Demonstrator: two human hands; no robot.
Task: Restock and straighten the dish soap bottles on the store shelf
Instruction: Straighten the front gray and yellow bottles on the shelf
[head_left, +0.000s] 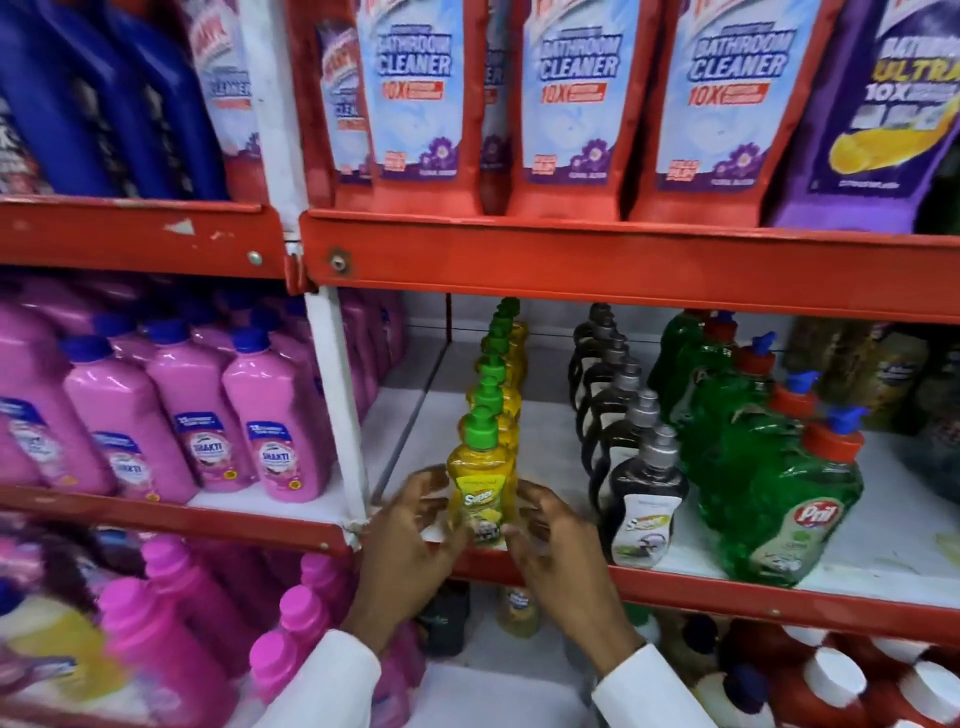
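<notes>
Yellow soap bottle (480, 486) standing at the shelf's (857, 525) front edge, heading its row | left hand (410, 540) and right hand (556, 545) flanking it, fingers loosely curled, tips touching its label | black bottles (644, 499) standing just beside.

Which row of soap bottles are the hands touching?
The yellow row with green caps: both hands cup its front bottle. The black row and green row stand untouched.

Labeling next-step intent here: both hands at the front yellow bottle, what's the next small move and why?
Probably a slight nudge to square the front yellow bottle with its row. The left hand and right hand flank it at the shelf edge, fingers around its lower body, and its label looks tilted against the green caps lined up behind.
</notes>
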